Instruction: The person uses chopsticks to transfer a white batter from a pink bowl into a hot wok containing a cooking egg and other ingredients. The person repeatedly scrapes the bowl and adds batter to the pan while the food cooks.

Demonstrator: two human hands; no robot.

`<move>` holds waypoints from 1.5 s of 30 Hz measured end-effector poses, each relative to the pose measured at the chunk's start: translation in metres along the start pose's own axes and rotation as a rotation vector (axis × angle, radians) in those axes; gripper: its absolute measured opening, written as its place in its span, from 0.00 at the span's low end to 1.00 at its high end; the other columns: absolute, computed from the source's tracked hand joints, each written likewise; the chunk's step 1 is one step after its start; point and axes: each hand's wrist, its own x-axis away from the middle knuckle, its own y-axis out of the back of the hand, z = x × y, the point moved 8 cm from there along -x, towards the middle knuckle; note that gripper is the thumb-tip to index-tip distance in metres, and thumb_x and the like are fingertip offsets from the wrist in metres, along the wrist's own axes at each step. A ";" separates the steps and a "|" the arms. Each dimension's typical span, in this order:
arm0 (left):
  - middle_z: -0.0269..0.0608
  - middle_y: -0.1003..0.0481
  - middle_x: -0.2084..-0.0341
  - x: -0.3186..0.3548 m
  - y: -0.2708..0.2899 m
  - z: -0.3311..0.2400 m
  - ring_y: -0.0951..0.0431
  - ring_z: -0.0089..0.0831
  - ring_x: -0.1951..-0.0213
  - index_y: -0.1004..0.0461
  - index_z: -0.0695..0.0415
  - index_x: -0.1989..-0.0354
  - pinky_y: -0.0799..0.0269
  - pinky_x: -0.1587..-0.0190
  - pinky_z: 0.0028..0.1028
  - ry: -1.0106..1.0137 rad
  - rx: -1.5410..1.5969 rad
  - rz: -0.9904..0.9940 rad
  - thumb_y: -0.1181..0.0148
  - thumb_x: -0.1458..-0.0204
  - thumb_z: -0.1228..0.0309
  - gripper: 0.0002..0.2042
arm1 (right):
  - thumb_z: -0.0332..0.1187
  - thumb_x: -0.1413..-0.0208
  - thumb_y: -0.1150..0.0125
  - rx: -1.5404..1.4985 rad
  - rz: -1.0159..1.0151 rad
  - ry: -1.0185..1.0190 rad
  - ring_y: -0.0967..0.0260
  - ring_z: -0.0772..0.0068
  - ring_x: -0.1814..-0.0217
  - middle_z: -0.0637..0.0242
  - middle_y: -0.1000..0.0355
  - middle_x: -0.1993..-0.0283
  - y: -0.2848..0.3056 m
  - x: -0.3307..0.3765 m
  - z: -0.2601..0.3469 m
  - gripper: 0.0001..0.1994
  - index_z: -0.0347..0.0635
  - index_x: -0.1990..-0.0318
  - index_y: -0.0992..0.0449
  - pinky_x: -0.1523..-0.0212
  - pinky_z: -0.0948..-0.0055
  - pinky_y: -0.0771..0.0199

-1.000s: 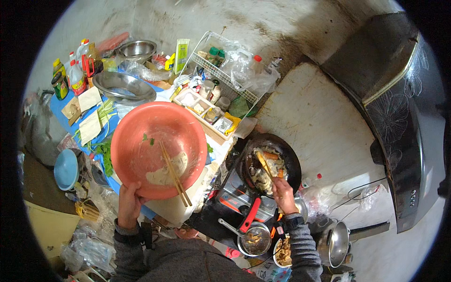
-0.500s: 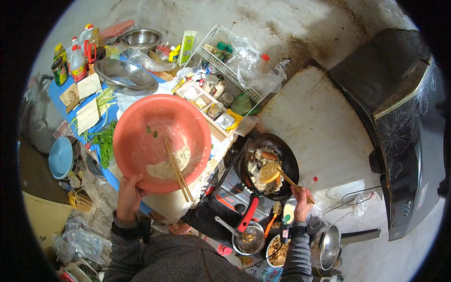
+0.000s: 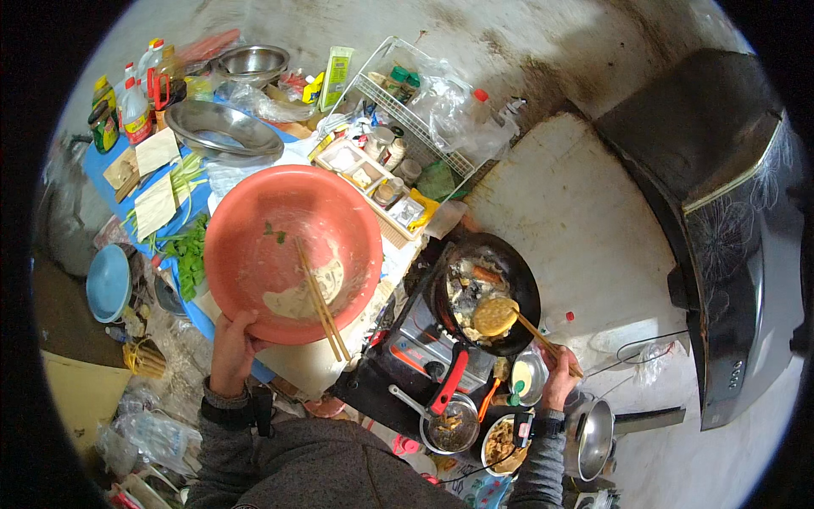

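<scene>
My left hand (image 3: 231, 349) is closed on the near left rim of a large salmon-red plastic basin (image 3: 356, 212). Pale batter (image 3: 287, 304) clings to the basin's bottom, with a few green leaf bits. One pair of wooden chopsticks (image 3: 317, 301) leans in it, thick ends over the near rim. In my right hand (image 3: 560, 377) is another pair of chopsticks (image 3: 534, 329). Their tips meet a round golden fried cake (image 3: 494, 316) at the near side of a black wok (image 3: 524, 270). Other browned pieces and pale bits lie in the wok; I cannot tell whether the cake is lifted.
The wok sits on a portable gas stove (image 3: 415, 335). Nearer me are a small saucepan (image 3: 449, 433), a bowl of fried pieces (image 3: 500, 445) and a metal bowl (image 3: 530, 377). A seasoning tray (image 3: 373, 174), wire rack (image 3: 415, 119) and steel basin (image 3: 222, 131) stand behind. A range hood (image 3: 738, 254) juts in at right.
My right hand has moved right and slightly nearer me with its chopsticks. The golden cake has shifted toward the wok's near right side. My left hand keeps its hold on the basin.
</scene>
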 end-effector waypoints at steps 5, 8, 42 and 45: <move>0.42 0.23 0.63 -0.002 0.000 0.000 0.19 0.32 0.66 0.32 0.62 0.52 0.18 0.67 0.31 -0.001 -0.020 0.027 0.48 0.45 0.71 0.14 | 0.31 0.40 0.46 0.061 -0.050 0.044 0.24 0.60 0.61 0.51 0.26 0.62 0.020 0.006 0.021 0.12 0.25 0.62 0.28 0.57 0.64 0.20; 0.42 0.24 0.63 -0.003 -0.002 0.001 0.19 0.31 0.66 0.33 0.62 0.52 0.18 0.67 0.30 -0.003 -0.022 0.038 0.48 0.45 0.71 0.14 | 0.30 0.39 0.47 0.099 -0.079 0.081 0.24 0.60 0.61 0.50 0.26 0.62 0.033 0.009 0.031 0.12 0.25 0.61 0.27 0.57 0.64 0.20; 0.40 0.26 0.60 -0.007 -0.024 0.025 0.21 0.33 0.63 0.34 0.59 0.50 0.18 0.65 0.34 0.092 -0.077 0.128 0.49 0.47 0.74 0.15 | 0.31 0.38 0.46 0.322 -0.051 0.141 0.24 0.68 0.65 0.53 0.25 0.65 0.023 0.000 0.019 0.14 0.22 0.58 0.28 0.61 0.72 0.20; 0.41 0.26 0.60 -0.006 -0.029 0.024 0.21 0.33 0.63 0.35 0.59 0.50 0.18 0.65 0.35 0.093 -0.063 0.138 0.49 0.47 0.74 0.15 | 0.31 0.38 0.47 0.341 -0.045 0.145 0.24 0.67 0.65 0.53 0.25 0.65 0.021 0.000 0.021 0.14 0.22 0.59 0.28 0.61 0.71 0.20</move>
